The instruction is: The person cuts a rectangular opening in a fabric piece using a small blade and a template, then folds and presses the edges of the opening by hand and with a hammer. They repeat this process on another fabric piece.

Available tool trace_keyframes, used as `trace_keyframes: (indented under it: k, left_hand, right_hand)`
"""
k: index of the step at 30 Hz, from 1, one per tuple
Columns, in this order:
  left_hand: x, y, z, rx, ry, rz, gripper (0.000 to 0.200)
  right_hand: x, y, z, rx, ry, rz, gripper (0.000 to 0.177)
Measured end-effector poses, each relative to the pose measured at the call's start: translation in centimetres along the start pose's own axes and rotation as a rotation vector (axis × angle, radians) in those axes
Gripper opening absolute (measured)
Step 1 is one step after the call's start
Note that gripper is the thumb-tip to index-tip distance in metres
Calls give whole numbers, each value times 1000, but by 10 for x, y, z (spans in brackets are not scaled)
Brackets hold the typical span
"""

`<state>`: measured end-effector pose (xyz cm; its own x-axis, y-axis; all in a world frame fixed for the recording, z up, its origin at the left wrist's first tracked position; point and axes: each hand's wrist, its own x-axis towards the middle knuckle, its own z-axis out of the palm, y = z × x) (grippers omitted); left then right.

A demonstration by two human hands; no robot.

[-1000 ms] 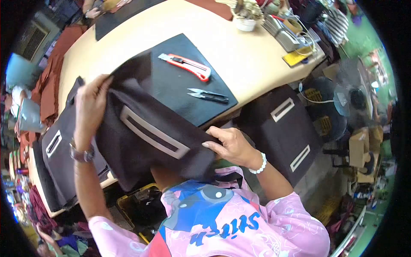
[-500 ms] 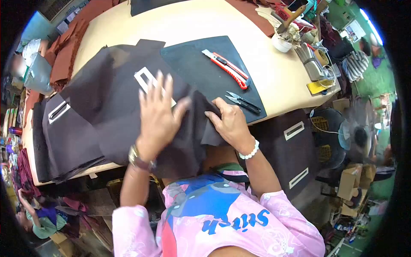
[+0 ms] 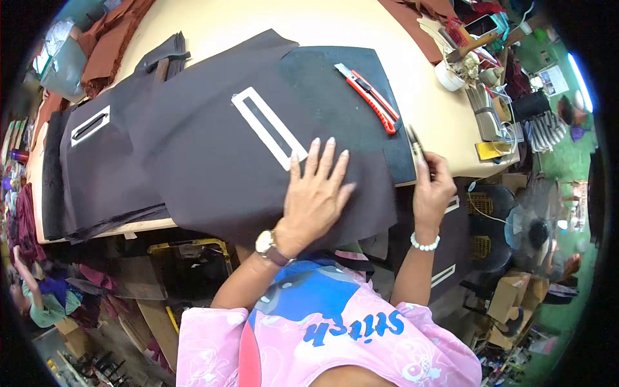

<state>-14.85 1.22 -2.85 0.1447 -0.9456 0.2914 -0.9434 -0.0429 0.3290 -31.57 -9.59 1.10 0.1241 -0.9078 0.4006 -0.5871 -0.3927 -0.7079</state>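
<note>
Left hand [image 3: 316, 193] lies flat, palm down, fingers spread wide, on the near part of a dark cloth panel [image 3: 213, 161]. The panel is spread over the near edge of the table [image 3: 258, 19], and its lower edge hangs past the table toward the person. A white rectangular frame [image 3: 264, 128] lies slantwise on the panel, its near end just beside the left fingertips. Right hand [image 3: 433, 187] is closed around small scissors [image 3: 414, 143], blades pointing away from the person, at the near right corner of a dark mat [image 3: 371, 138]. The right side of the panel overlaps this mat. A red knife [image 3: 367, 97] lies on the mat, beyond the scissors and apart from both hands. To the left, a stack of dark cloth pieces [image 3: 84, 174] lies along the table edge, partly under the panel; its top piece bears a second white frame [image 3: 90, 126]. Brown cloth [image 3: 116, 32] sits at the far left of the table. A white cup [image 3: 445, 74] stands at the far right among clutter too small to identify. A watch [image 3: 265, 244] is on the left wrist and a bead bracelet [image 3: 424, 244] on the right.
</note>
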Motion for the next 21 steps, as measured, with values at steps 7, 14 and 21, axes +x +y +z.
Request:
trace_keyframes:
  k: [7, 14, 21]
  left_hand:
    - [27, 28, 33, -101, 81, -15, 71]
    - [23, 21, 34, 24, 53, 71, 57]
    - [30, 32, 29, -23, 81, -22, 68]
  right_hand:
    - [-41, -69, 8, 267, -247, -377, 16]
    - [-53, -54, 32, 288, -244, -126, 16]
    - [-23, 2, -3, -1, 56, 69, 19]
